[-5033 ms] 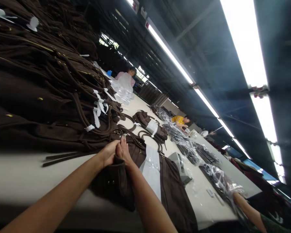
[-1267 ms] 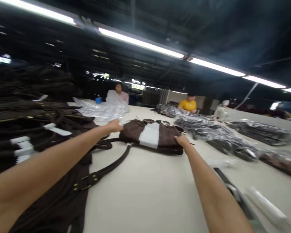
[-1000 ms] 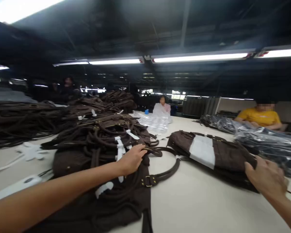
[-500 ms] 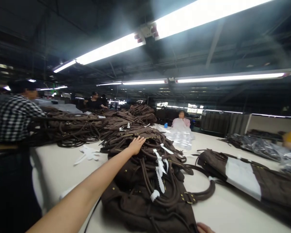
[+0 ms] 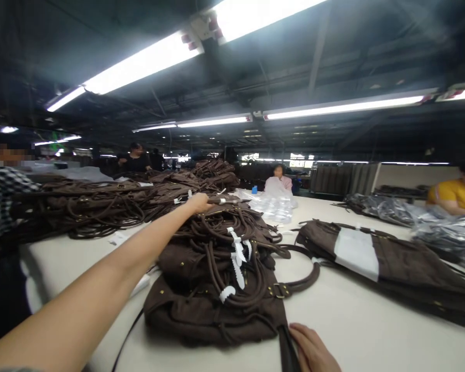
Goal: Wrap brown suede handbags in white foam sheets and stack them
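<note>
My left hand (image 5: 199,203) reaches far forward to the top of a heap of dark brown handbags (image 5: 220,213), its fingers closed on the edge of one bag. The fingertips are partly lost against the fabric. At the front of the heap lies a brown handbag (image 5: 213,315) with looped handles, brass fittings and white serrated ties (image 5: 238,268) on the handles. Low on the right, my right hand (image 5: 313,349) lies with fingers stretched out, against a dark strap (image 5: 287,346) at that bag's side; it grips nothing visible.
On the pale table (image 5: 372,330), a brown bag stack with a white wrap (image 5: 357,253) lies at right. Clear plastic bags (image 5: 275,202) sit beyond the heap. Plastic-wrapped goods (image 5: 442,227) lie far right. Co-workers stand left, behind and right; one wears a yellow top (image 5: 449,196).
My left hand has moved farther forward over the heap, its fingers going from laid flat to closed on a bag. More of my right hand shows. The view has swung right.
</note>
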The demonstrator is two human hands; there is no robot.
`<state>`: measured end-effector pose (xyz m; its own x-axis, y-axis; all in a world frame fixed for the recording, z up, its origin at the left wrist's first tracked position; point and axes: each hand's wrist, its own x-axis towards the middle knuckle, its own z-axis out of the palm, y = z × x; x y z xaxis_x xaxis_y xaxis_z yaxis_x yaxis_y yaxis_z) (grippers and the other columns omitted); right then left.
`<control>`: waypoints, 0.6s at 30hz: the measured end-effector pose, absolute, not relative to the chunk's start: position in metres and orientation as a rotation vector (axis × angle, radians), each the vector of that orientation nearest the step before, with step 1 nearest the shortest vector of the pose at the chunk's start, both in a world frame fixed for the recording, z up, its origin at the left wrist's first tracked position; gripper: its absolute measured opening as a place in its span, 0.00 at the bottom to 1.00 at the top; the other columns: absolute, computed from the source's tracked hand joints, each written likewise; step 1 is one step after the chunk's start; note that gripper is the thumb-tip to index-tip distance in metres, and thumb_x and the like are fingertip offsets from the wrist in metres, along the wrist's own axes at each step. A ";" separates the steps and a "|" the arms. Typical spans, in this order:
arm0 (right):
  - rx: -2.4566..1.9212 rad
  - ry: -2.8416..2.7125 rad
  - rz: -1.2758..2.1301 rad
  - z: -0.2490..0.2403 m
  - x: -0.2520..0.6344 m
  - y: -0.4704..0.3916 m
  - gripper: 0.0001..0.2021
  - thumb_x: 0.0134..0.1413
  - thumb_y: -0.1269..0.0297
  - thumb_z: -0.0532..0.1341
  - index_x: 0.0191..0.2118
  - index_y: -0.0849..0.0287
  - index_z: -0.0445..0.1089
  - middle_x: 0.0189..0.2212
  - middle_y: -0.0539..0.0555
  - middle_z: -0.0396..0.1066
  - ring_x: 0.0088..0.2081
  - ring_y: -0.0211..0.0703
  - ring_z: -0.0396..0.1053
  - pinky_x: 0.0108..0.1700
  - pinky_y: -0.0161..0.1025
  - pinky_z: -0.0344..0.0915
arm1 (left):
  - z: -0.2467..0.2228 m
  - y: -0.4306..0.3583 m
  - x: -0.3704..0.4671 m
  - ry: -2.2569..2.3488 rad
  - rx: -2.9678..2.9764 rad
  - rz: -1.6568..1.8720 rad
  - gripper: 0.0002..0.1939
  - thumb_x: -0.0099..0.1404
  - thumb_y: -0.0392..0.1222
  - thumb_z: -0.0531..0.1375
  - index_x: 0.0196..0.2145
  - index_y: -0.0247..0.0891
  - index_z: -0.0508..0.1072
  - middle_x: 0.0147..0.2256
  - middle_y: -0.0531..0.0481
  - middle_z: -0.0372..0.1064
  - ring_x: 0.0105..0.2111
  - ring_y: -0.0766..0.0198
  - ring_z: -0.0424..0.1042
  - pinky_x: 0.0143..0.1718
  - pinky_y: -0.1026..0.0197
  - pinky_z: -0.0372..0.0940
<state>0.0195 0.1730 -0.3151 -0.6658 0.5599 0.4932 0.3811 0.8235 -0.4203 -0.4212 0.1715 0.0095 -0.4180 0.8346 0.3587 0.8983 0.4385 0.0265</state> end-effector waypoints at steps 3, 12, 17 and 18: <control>-0.789 -2.379 0.456 -0.296 0.017 0.160 0.21 0.55 0.72 0.54 0.53 0.57 0.74 0.53 0.56 0.72 0.55 0.47 0.69 0.59 0.37 0.65 | 0.039 0.152 -0.409 -2.353 -1.357 -0.632 0.17 0.67 0.50 0.59 0.47 0.36 0.71 0.45 0.46 0.71 0.43 0.58 0.72 0.43 0.52 0.70; -0.865 -2.230 0.541 -0.273 0.008 0.133 0.20 0.54 0.72 0.51 0.46 0.56 0.76 0.48 0.56 0.74 0.51 0.47 0.70 0.57 0.39 0.65 | 0.133 0.095 -0.315 -1.630 -1.347 -1.410 0.16 0.64 0.47 0.61 0.24 0.34 0.70 0.22 0.58 0.61 0.26 0.71 0.62 0.28 0.66 0.60; -0.956 -2.064 0.507 -0.264 0.010 0.128 0.26 0.58 0.65 0.53 0.61 0.60 0.63 0.60 0.59 0.63 0.61 0.51 0.61 0.64 0.45 0.57 | 0.198 0.077 -0.221 -1.244 -1.535 -1.617 0.15 0.60 0.39 0.60 0.18 0.39 0.63 0.18 0.59 0.52 0.20 0.74 0.50 0.20 0.66 0.48; -0.966 -1.994 0.496 -0.259 0.011 0.129 0.29 0.58 0.63 0.54 0.65 0.62 0.57 0.63 0.60 0.59 0.63 0.52 0.57 0.65 0.47 0.55 | 0.211 0.071 -0.207 -1.182 -1.552 -1.659 0.14 0.60 0.39 0.59 0.18 0.39 0.63 0.18 0.59 0.51 0.20 0.74 0.49 0.20 0.66 0.47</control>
<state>0.0108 0.1287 -0.2589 -0.3463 0.7812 0.5193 0.4469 0.6241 -0.6408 -0.2072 0.0706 0.2106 -0.1620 0.1582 0.9740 0.8691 -0.4447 0.2168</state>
